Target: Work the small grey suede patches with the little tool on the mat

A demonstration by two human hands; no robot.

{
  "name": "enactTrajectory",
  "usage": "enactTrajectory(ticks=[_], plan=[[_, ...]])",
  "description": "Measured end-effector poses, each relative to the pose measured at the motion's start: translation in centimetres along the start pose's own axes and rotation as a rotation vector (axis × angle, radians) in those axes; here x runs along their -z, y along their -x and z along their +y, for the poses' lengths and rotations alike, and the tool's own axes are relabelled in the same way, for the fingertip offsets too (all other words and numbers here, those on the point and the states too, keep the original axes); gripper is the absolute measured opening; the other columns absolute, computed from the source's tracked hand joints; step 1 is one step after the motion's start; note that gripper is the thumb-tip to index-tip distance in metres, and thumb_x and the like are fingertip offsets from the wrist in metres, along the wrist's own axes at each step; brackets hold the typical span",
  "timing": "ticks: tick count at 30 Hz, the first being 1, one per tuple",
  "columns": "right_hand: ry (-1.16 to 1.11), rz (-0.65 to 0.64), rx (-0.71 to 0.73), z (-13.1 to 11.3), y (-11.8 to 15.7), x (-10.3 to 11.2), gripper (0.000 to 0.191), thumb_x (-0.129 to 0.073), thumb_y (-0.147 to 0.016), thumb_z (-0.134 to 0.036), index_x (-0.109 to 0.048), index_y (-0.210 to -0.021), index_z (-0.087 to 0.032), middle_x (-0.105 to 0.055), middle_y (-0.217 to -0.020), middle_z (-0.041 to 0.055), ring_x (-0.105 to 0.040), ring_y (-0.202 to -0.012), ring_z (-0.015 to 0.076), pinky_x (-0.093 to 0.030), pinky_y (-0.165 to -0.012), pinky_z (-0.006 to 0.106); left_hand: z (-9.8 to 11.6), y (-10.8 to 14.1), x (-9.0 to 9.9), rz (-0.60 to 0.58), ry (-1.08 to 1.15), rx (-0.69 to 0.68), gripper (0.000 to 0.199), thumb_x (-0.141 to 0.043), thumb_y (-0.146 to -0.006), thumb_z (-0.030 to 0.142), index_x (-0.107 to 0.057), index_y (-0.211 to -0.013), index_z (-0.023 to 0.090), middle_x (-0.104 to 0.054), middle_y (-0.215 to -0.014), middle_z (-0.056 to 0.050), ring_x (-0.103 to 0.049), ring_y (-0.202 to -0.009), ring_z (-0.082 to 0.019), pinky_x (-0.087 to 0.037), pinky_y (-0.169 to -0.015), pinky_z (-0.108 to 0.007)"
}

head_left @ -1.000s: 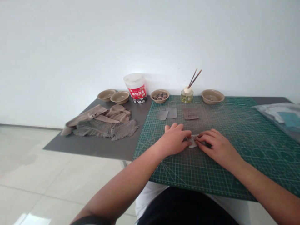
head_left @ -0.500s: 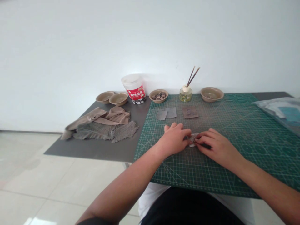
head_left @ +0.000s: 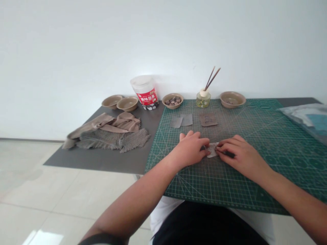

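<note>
Between my two hands lies a small light-grey piece of cloth (head_left: 212, 150) on the green cutting mat (head_left: 184, 180). My left hand (head_left: 190, 148) pinches its left edge with thumb and forefinger. My right hand (head_left: 240, 153) has its fingertips closed together at the right edge; whether a smaller thing is under them I cannot make out. Just beyond my hands, two small grey squares (head_left: 186, 119) overlap on the mat. Right of them lies a brown square (head_left: 208, 119) with dark marks or thread on it.
Along the wall stand a bowl of small stones (head_left: 173, 101), a reed diffuser (head_left: 203, 98), another bowl (head_left: 232, 99) and a white tub with a red label (head_left: 146, 95). Two bowls (head_left: 127, 103) and crumpled brown-grey cloths (head_left: 112, 134) are left. A plastic bag (head_left: 306, 117) lies right.
My right hand has shifted slightly right, away from my left, so more of the light cloth shows between them. My left hand stays nearly in place. The view has tilted a little.
</note>
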State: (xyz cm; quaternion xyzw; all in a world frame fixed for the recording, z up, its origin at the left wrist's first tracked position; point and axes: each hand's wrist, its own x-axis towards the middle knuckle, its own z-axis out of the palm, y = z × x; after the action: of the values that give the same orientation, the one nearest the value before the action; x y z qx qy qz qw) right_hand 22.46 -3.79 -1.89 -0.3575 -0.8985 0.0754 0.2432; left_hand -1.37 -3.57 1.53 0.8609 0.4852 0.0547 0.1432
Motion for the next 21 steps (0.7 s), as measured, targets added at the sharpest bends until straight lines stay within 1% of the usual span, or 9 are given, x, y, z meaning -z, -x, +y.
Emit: enactTrajectory(ticks=[4,9,13,17,21], plan=[[-0.007,-0.043,0.019,0.0,0.0,0.2,0.008,-0.065,-0.094,-0.028,-0.070,-0.090,-0.025,-0.075,-0.104,0.0025,-0.063,-0.090,0.0230,-0.048,-0.083,0.042,-0.1,0.0,-0.1,0.019,0.010,-0.005,0.022,-0.059,-0.093,0.046,-0.066,-0.107,0.030,-0.059,-0.109,-0.007,-0.050,-0.110,-0.032,-0.040,-0.090,-0.050],[0.020,0.001,-0.003,0.3,-0.2,-0.1,0.012,-0.064,-0.095,-0.031,-0.070,-0.088,-0.024,-0.076,-0.101,0.0037,-0.063,-0.089,0.0240,-0.047,-0.082,0.043,-0.2,0.2,-0.2,0.018,0.009,-0.001,0.023,-0.060,-0.093,0.046,-0.066,-0.107,0.030,-0.059,-0.110,-0.007,-0.050,-0.111,-0.032,-0.039,-0.092,-0.050],[0.010,-0.034,0.030,0.1,-0.4,-0.3,0.009,-0.065,-0.094,-0.030,-0.071,-0.090,-0.025,-0.076,-0.103,0.0034,-0.063,-0.088,0.0232,-0.047,-0.082,0.042,-0.1,0.2,-0.2,0.019,-0.002,-0.005,0.023,-0.060,-0.092,0.047,-0.065,-0.108,0.030,-0.059,-0.109,-0.006,-0.050,-0.110,-0.031,-0.040,-0.089,-0.048],[0.022,0.000,0.019,0.0,-1.1,-0.5,0.011,-0.064,-0.095,-0.028,-0.070,-0.086,-0.023,-0.076,-0.100,0.0045,-0.064,-0.090,0.0233,-0.047,-0.083,0.042,0.0,0.2,-0.2,0.024,-0.006,0.009,0.023,-0.059,-0.094,0.047,-0.065,-0.107,0.029,-0.060,-0.109,-0.006,-0.050,-0.110,-0.030,-0.039,-0.089,-0.047],[0.017,-0.009,0.013,-0.1,-1.4,-0.8,0.013,-0.062,-0.097,-0.028,-0.070,-0.088,-0.023,-0.076,-0.101,0.0038,-0.064,-0.090,0.0223,-0.047,-0.084,0.042,0.0,0.2,-0.3,0.029,-0.011,0.018,0.025,-0.058,-0.094,0.048,-0.065,-0.108,0.029,-0.060,-0.109,-0.006,-0.050,-0.110,-0.030,-0.039,-0.089,-0.046]])
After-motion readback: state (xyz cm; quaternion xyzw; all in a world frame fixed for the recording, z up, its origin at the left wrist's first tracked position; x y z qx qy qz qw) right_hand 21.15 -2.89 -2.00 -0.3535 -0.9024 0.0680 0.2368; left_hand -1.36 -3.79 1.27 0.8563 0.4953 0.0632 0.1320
